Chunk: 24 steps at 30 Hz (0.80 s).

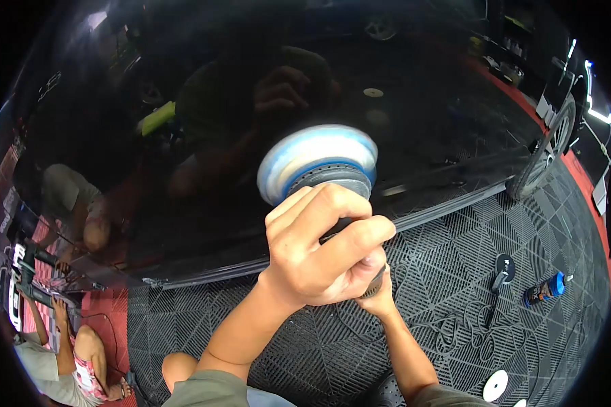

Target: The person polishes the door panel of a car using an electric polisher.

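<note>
A polisher with a white and blue pad (322, 150) is held against the glossy dark car door panel (448, 129); the pad's face is blurred, as if spinning. My left hand (319, 251) is wrapped over the top of the machine just behind the pad, fingers curled. Partly hidden behind it, my right hand (379, 302) is closed around the rear of the polisher's body. Most of the machine's body is covered by my hands. Reflections of my arm and hand show in the panel.
A wheel (546, 156) stands at the right. On the grey grid floor (204, 319) lie a blue-capped bottle (544, 290), a black tool with a round head (502, 269), a cord (448, 332) and a white disc (495, 385). At lower left another person (54, 359) crouches, holding a tool (37, 275).
</note>
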Tool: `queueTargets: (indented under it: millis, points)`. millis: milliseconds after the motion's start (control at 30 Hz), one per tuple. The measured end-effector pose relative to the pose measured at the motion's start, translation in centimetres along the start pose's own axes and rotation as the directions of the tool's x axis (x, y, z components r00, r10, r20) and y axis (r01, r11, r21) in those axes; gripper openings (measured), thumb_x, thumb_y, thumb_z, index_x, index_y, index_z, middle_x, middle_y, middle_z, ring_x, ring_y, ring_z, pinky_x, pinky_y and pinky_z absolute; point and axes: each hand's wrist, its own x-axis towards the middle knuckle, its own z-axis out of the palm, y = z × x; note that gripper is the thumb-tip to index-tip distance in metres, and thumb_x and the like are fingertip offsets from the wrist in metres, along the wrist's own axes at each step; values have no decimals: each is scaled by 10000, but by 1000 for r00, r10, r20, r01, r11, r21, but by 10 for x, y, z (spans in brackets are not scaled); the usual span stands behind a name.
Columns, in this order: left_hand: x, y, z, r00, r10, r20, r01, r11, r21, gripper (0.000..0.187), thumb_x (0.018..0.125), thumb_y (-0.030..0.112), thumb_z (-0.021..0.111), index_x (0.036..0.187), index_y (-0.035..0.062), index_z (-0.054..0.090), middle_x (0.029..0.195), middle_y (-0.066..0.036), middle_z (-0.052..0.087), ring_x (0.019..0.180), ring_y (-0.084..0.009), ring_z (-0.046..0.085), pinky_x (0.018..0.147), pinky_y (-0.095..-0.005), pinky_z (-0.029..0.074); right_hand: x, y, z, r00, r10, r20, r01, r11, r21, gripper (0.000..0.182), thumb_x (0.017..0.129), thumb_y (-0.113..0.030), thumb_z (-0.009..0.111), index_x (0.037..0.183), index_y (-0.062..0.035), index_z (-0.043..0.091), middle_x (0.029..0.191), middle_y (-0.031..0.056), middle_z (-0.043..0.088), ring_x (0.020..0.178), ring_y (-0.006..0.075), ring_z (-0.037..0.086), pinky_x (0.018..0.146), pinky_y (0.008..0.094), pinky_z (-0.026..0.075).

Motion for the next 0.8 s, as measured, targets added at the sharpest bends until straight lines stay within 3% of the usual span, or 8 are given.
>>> queueTargets:
  millis: [133,200,400,600,667,800]
  points:
    - [8,3,16,1000,13,17,-14,999,33,253,565,-26,601,783,77,677,714,-41,569,543,-142,560,469,-246,462,3,-5,-12,999,-40,25,39,997,71,1010,517,20,812,1404,-64,337,1220,155,525,1125,299,546,986,368,412]
    - [13,4,28,1000,12,26,-11,1000,-9,241,568,-21,608,777,75,681,709,-39,566,533,-133,556,466,-244,462,2,-16,-16,998,-3,-58,4,1000,6,1014,539,11,821,1415,-74,317,1249,151,521,1158,279,537,985,365,421]
    - [26,3,58,999,33,40,-31,998,-54,218,568,-17,631,762,68,683,697,-36,560,542,-135,573,468,-247,466,5,0,-40,996,89,-2,-88,989,121,1029,576,1,828,1437,-82,270,1287,140,507,1201,248,509,1009,357,406]
    - [36,8,95,998,-1,60,8,992,-122,225,529,-42,594,726,54,649,634,-31,524,516,-155,525,474,-263,441,1,31,-56,988,148,-32,-141,977,163,988,570,-11,820,1411,-76,304,1255,124,515,1144,242,523,987,366,410]
    - [39,8,104,998,0,59,8,992,-124,227,526,-45,590,724,52,645,630,-31,518,516,-161,520,476,-268,439,4,27,-66,993,106,-50,-103,993,59,991,558,-12,802,1410,-63,299,1245,121,517,1139,244,524,993,360,404]
    - [47,11,122,998,-2,70,12,989,-145,218,522,-53,591,708,55,624,624,-32,482,523,-175,502,476,-282,415,8,14,-75,981,135,-136,-131,991,41,865,538,-50,809,1286,-44,375,1105,97,560,992,224,559,896,355,448]
